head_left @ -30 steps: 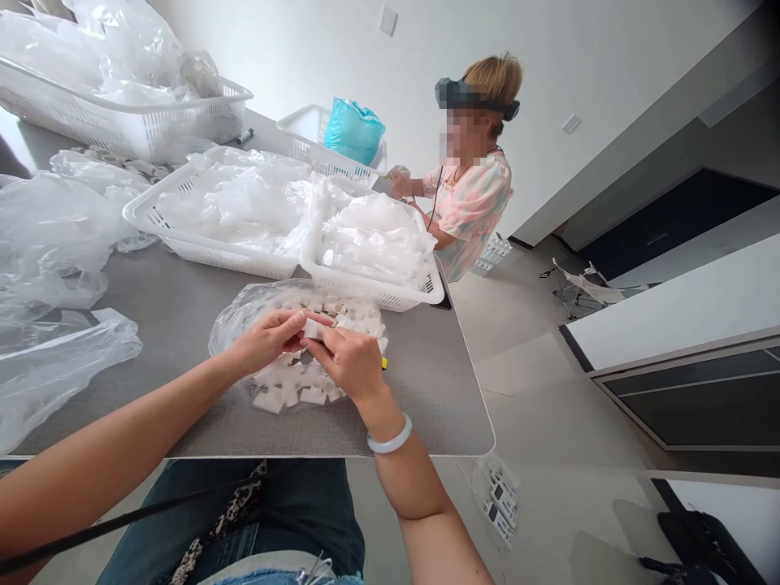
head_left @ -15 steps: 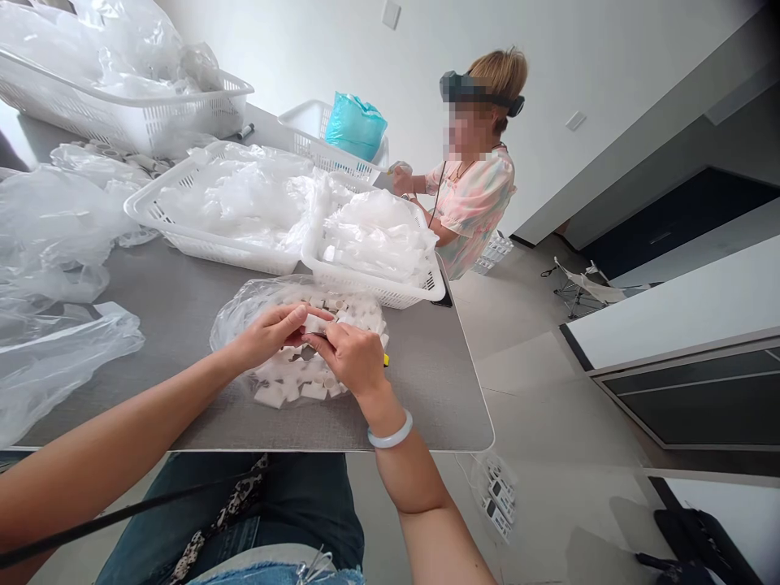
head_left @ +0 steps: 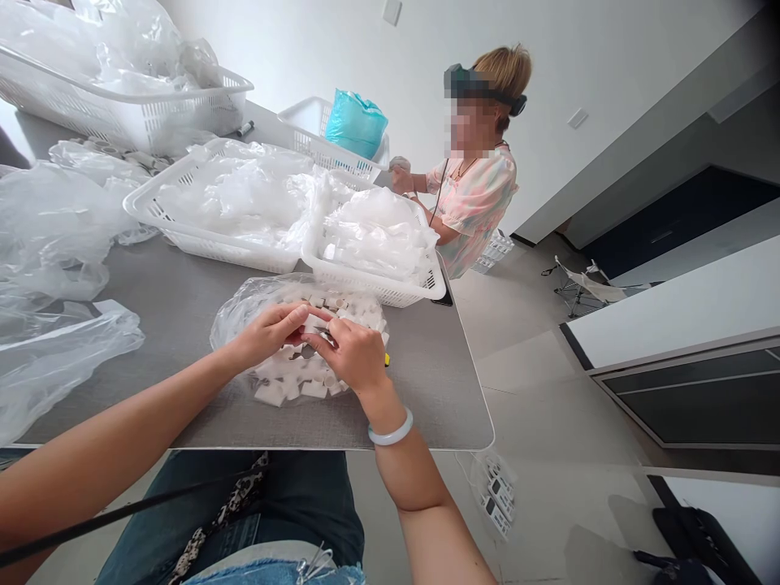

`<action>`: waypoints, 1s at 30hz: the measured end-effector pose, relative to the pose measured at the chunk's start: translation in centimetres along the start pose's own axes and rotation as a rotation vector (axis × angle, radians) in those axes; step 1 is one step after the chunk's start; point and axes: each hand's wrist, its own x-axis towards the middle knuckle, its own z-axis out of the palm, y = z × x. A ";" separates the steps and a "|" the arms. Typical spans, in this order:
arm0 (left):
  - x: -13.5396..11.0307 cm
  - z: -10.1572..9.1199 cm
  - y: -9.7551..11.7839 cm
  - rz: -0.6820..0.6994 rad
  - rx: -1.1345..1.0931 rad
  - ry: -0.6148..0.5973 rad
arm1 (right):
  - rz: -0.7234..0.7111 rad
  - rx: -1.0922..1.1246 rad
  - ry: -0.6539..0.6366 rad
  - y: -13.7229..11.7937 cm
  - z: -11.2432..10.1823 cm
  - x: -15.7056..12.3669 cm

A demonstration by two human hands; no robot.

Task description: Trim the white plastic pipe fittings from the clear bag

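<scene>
My left hand (head_left: pixel 277 331) is closed on a small white plastic fitting (head_left: pixel 314 320), its fingers partly hiding it. My right hand (head_left: pixel 357 351) grips a knife (head_left: pixel 387 359); its yellow end sticks out behind the palm, and a thin dark blade shows at the fingertips against the fitting. Both hands are close together over a clear plastic bag (head_left: pixel 235 313). Many white plastic fittings (head_left: pixel 314 388) lie in it, some of them short tubes.
White baskets (head_left: pixel 219 253) full of clear bags stand behind my hands. More loose plastic (head_left: pixel 61 236) lies at left on the grey table (head_left: pixel 176 301). A turquoise bag (head_left: pixel 357 126) sits in a far basket. A co-worker (head_left: pixel 472 183) is beyond the table's right side.
Between my fingers the dark blade shows more plainly at the white fitting, after a small shift of my right fingers. My left hand is nearly still. The co-worker's head has moved slightly right.
</scene>
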 end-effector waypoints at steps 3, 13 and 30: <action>0.0 0.1 -0.1 -0.024 -0.031 0.006 | -0.019 0.003 0.002 0.0 0.0 0.1; 0.3 0.1 -0.5 -0.195 -0.556 -0.041 | 0.051 -0.063 0.087 0.5 0.3 0.1; 0.3 0.7 -0.6 -0.189 -0.754 -0.022 | 0.040 -0.086 0.263 -0.3 0.1 0.1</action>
